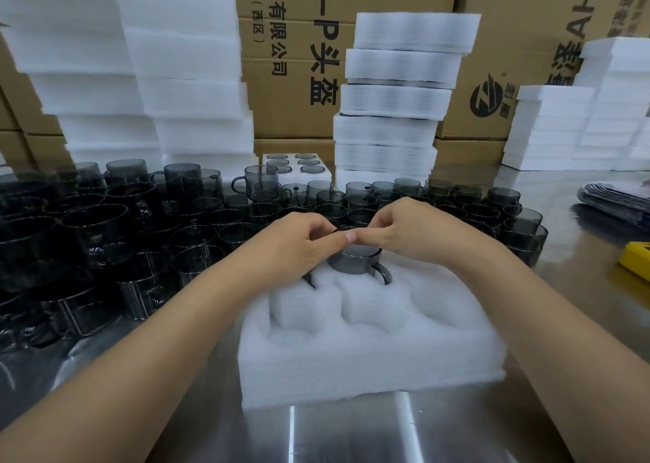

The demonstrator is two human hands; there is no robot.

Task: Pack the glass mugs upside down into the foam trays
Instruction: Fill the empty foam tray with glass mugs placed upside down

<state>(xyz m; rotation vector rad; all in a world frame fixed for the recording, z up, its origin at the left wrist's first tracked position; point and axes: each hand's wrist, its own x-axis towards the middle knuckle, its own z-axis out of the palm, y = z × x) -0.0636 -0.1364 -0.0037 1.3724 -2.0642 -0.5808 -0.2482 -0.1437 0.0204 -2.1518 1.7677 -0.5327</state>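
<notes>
Hidden bits first. Both hands cover the top of the mug [355, 264], so I can't see its upper end, only the smoky grey wall and the handle sticking out toward 5 o'clock. A dark sliver [309, 282] pokes out under the left wrist at the tray's 11 o'clock pocket. I can't tell if it's another mug's handle. The loose mugs [105, 237] from 9 to 10 o'clock blur into one dark mass, so I can't count them. The yellow thing [637, 259] at 3 o'clock is cut by the frame edge, as is the dark flat stack [615, 199] above it. I can't identify either.

Writing: the boxes [288, 58] at 12 o'clock read "0-P头盔", "技有限公司" and "(西区)", all turned sideways. The box at 1 o'clock has a round dark logo. Its big letters are cut off, and I only get something like "AHA".

Hands: the left hand [299, 241] and right hand [404, 230] meet over the mug, fingers curled onto its top edge, thumb tips touching on the near side. Both grip it. The forearms come in from 7 and 5 o'clock.

The mug sits partly down in the far middle pocket of the foam tray [369, 353], which lies on the metal table [351, 434] dead ahead of me. Foam stacks [397, 100] stand behind it, with a filled tray [295, 167] at 12 o'clock.
</notes>
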